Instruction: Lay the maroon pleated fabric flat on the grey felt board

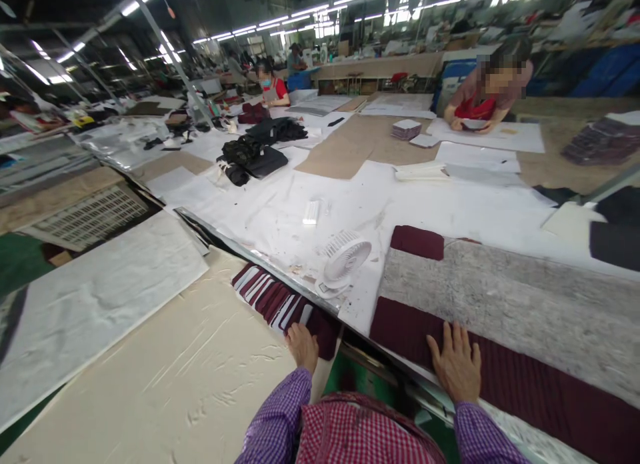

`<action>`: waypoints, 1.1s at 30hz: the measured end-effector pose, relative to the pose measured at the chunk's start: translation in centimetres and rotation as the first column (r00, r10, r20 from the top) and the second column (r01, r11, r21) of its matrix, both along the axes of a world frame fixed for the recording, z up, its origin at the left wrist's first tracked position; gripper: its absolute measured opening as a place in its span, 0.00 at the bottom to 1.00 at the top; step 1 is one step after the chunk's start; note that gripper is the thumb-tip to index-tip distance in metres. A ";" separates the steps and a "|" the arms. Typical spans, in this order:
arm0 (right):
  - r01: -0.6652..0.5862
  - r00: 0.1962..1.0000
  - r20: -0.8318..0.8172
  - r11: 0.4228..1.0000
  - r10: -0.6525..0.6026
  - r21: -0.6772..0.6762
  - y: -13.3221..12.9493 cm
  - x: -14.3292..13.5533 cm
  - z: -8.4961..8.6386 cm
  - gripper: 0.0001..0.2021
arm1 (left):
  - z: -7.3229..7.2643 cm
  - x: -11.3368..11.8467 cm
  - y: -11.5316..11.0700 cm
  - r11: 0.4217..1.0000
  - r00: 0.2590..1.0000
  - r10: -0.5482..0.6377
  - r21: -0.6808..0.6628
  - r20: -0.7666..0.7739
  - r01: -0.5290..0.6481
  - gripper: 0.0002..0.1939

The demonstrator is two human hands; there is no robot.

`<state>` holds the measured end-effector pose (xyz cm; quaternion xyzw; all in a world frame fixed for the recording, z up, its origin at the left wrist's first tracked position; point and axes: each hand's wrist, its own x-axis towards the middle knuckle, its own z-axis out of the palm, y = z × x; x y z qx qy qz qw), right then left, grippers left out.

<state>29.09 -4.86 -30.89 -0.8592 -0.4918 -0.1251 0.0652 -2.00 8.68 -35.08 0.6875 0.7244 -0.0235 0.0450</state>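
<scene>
My left hand is at the near end of a row of maroon fabric pieces with white strips between them. Its fingers are bent together at a white strip; the fingertips are partly hidden. To the right, my right hand lies flat with fingers spread on a long row of overlapping maroon fabric pieces. That row rests along the front edge of a mottled grey board. A folded maroon piece sits on the board's far left corner.
A small white fan stands on the white-covered table ahead. Dark garments lie farther back. A cream sheet covers the left surface. A gap separates the tables. A co-worker leans over papers at the back right.
</scene>
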 end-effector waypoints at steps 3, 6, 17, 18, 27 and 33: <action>-0.006 1.000 0.006 1.000 0.006 0.015 0.0 -0.1 0.0 0.32 | -0.1 0.0 -0.1 0.999 1.000 -0.022 -0.025 0.001 0.022 0.14; -0.013 1.000 0.008 0.999 0.013 0.035 0.1 -0.1 0.0 0.33 | -0.3 -0.5 -0.2 0.998 0.999 -0.040 -0.049 0.019 0.040 0.15; -0.025 1.000 -0.002 0.996 0.025 0.085 -0.2 0.1 -0.6 0.32 | -0.6 -3.3 -0.3 0.989 0.995 -0.019 -0.147 0.103 0.034 0.16; -0.024 1.000 -0.003 0.996 0.024 0.086 -0.2 0.2 -0.6 0.32 | -0.5 -3.3 -0.3 0.988 0.994 -0.022 -0.153 0.108 0.038 0.16; -0.030 1.000 0.000 0.996 0.030 0.087 -0.2 0.2 -0.6 0.32 | -0.4 -1.2 0.2 0.985 0.996 0.020 -0.174 0.085 -0.005 0.14; -0.027 1.000 -0.002 0.996 0.028 0.091 -0.2 0.3 -0.7 0.32 | -0.4 -2.1 2.1 0.986 0.994 0.066 -0.161 0.088 -0.051 0.14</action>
